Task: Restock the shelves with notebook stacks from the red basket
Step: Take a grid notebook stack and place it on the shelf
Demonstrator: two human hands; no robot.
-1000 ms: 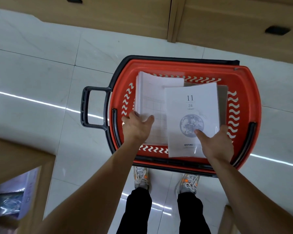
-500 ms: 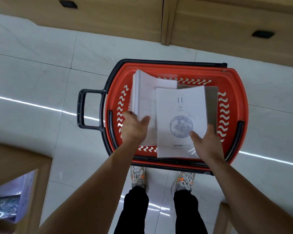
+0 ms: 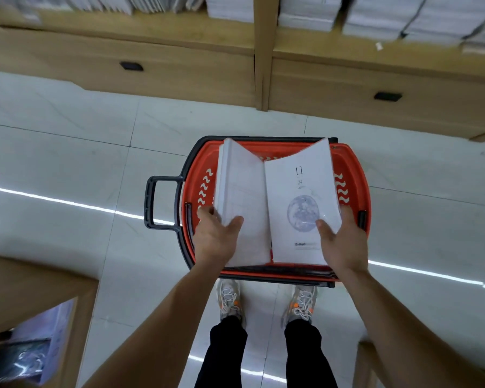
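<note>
Head view looks down on a person standing at a red basket [image 3: 353,175] that sits on the white tiled floor [image 3: 67,163]. The left hand [image 3: 217,239] grips the left notebook stack [image 3: 241,203] at its near outer corner, with the thumb lying on top and the fingers curled round the edge. The right hand [image 3: 343,245] holds the right notebook stack [image 3: 300,191] the same way, its thumb pressed on the moon-printed cover marked 11 and 24.

Both stacks hang over the basket with their inner edges touching and their outer edges tipped up, so together they form a shallow trough. Their near ends lie across the basket's near rim, which suggests they are already clear of its floor, though what remains underneath is hidden.

The step in hand looks like the carry from basket to shelf. The wooden shelf [image 3: 179,32] runs along the top of the view above a row of drawers [image 3: 179,71], and white shelved stacks [image 3: 305,12] already stand on it.

The next move calls for raising both stacks forward and up over the drawers while keeping each one squeezed, since loose covers could fan out or slide. It also means picking a gap on the shelf; the blur there makes free space hard to judge.
</note>
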